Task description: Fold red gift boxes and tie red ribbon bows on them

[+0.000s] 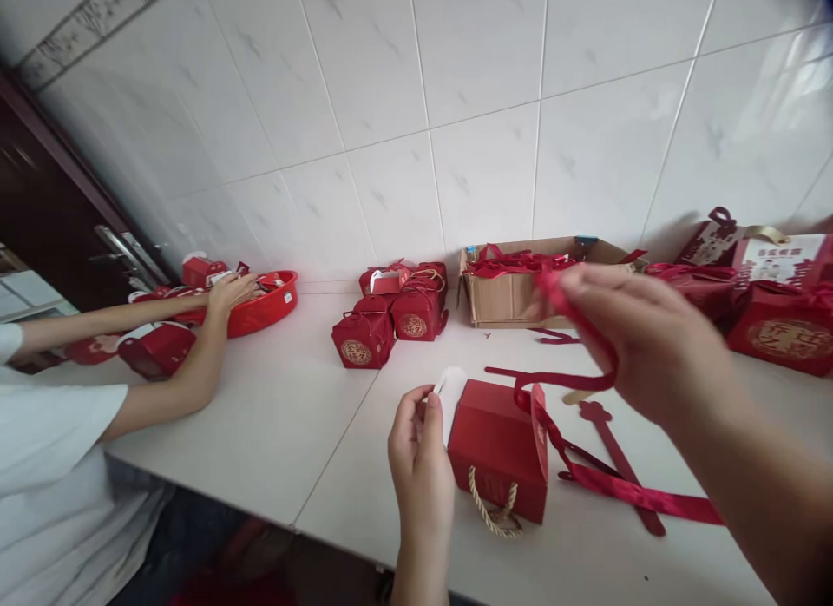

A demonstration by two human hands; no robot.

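Note:
A red gift box with a twisted cream rope handle stands on the white table before me. My left hand pinches the white inner side of its raised flap between thumb and fingers. Above and to the right of the box, my right hand is raised and blurred by motion, closed on a red ribbon. Ribbon hangs from it toward the box's top right edge. Another length of red ribbon runs over the table at the right, across a dark red strip with a flower-shaped end.
Several finished red boxes stand near the wall. A cardboard box holds red ribbons. More red boxes stand at the right. At the left, another person's hands reach over a red basin.

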